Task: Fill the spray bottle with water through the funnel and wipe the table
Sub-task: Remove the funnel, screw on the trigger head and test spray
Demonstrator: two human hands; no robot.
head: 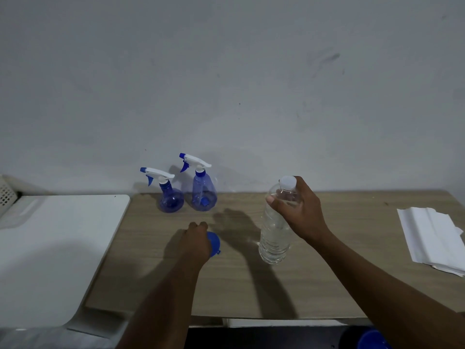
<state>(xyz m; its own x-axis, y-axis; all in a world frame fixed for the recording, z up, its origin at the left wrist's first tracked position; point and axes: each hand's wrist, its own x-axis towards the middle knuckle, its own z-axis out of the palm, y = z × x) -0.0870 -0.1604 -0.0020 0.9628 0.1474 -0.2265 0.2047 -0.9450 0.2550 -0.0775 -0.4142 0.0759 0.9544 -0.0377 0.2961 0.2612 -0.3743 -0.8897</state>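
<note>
As the right hand [299, 212] grips it, the bottle [274, 238] holds water.

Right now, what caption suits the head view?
Right hand holds capped water bottle; left hand grips blue funnel near two spray bottles.

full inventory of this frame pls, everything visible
round spray bottle: 1, blue with white trigger, table back
tall spray bottle: 1, blue with white trigger, right of the round one
water bottle: 1, clear with white cap, centre-right
funnel: 1, blue, table centre
paper towels: 1 stack, white, table right edge
board: 1, white, left
basket: 1, white, perforated, far left
blue object: 1, bottom right, cut off
table: 1, wood-tone
left hand: grips funnel
right hand: grips water bottle
</note>
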